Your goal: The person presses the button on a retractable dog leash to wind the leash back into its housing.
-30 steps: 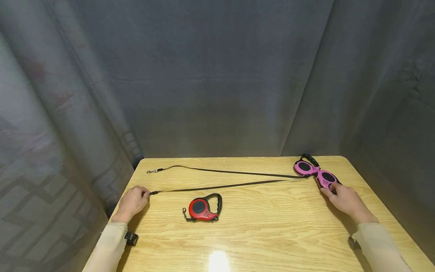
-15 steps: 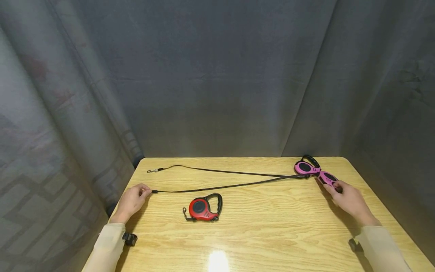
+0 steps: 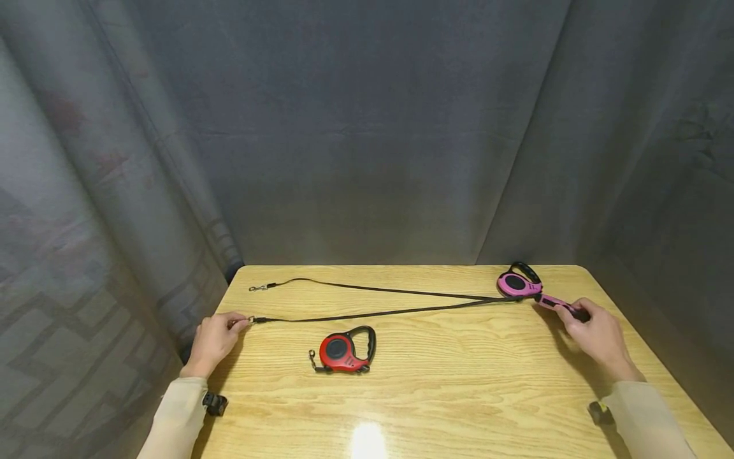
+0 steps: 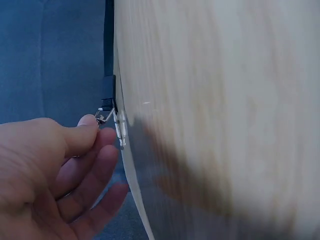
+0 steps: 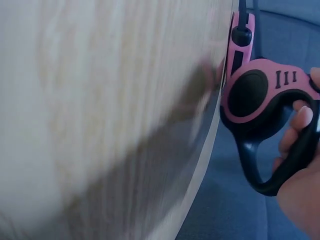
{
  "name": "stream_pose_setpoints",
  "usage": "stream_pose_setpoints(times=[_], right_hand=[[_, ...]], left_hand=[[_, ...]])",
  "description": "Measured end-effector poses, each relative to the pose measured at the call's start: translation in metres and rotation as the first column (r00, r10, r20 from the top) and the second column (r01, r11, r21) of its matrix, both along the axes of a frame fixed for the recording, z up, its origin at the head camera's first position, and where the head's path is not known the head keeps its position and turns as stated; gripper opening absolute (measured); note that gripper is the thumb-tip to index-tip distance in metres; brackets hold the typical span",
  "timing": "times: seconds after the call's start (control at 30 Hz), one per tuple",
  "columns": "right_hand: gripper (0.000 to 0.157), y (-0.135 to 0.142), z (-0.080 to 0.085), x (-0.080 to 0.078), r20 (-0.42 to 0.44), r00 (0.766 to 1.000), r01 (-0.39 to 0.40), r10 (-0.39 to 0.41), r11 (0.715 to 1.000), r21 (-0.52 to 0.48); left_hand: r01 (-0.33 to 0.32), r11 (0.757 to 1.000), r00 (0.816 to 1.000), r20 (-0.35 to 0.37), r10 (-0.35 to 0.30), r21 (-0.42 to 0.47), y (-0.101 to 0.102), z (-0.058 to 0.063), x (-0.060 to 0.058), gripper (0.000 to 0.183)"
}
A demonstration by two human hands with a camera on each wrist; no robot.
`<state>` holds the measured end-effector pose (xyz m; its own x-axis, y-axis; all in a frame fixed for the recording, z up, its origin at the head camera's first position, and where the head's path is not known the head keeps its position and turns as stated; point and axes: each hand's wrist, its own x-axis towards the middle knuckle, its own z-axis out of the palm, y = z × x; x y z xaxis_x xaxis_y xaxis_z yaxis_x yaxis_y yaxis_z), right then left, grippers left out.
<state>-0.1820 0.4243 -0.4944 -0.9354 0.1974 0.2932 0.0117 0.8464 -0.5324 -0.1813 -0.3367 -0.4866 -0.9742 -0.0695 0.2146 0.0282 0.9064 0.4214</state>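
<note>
My right hand (image 3: 596,338) grips the black handle of a pink retractable dog leash (image 5: 270,80), its fingers through the loop in the right wrist view. In the head view this leash stands on edge. My left hand (image 3: 213,341) pinches the metal clip (image 4: 104,117) at the end of a black strap (image 3: 367,315). That strap runs in a long line across the table towards the pink leashes. Touching or close beside the held leash lies a second pink retractable leash (image 3: 513,284), its own strap (image 3: 373,289) drawn out leftwards to a metal clip (image 3: 259,287).
A red retractable leash (image 3: 338,352) with a black handle lies at the middle left, its strap wound in and its clip beside it. The wooden table (image 3: 436,401) ends at grey curtains (image 3: 367,159) behind and on both sides.
My right hand has tilted the pink leash from lying flat up onto its edge. My left hand has shifted slightly up and left with the clip.
</note>
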Motion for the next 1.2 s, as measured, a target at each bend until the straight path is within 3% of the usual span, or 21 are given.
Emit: stream_pose_setpoints(times=[0.3, 0.43, 0.67, 0.87, 1.2], right_hand=[[0.025, 0.002, 0.006, 0.002, -0.146, 0.989, -0.012, 0.003, 0.998, -0.062], [0.022, 0.004, 0.006, 0.003, -0.184, 0.983, -0.021, 0.006, 0.997, -0.078], [0.022, 0.003, 0.006, 0.006, -0.178, 0.984, -0.018, -0.002, 0.994, -0.111], [0.021, -0.002, 0.006, 0.006, -0.205, 0.979, -0.042, 0.003, 0.982, -0.182], [0.023, -0.001, 0.007, 0.011, -0.207, 0.978, -0.035, -0.017, 0.969, -0.244]], left_hand=[[-0.121, 0.993, 0.988, -0.102, 0.119, -0.015, -0.002, 0.004, 0.0, 0.02], [-0.131, 0.991, 0.981, -0.146, 0.13, 0.0, 0.001, 0.005, -0.001, 0.025], [-0.113, 0.993, 0.961, -0.251, 0.116, 0.025, 0.006, 0.005, -0.004, 0.023], [-0.09, 0.995, 0.96, -0.262, 0.097, 0.039, 0.01, 0.005, -0.007, 0.021], [-0.118, 0.991, 0.957, -0.257, 0.13, 0.061, 0.004, 0.003, -0.004, 0.016]])
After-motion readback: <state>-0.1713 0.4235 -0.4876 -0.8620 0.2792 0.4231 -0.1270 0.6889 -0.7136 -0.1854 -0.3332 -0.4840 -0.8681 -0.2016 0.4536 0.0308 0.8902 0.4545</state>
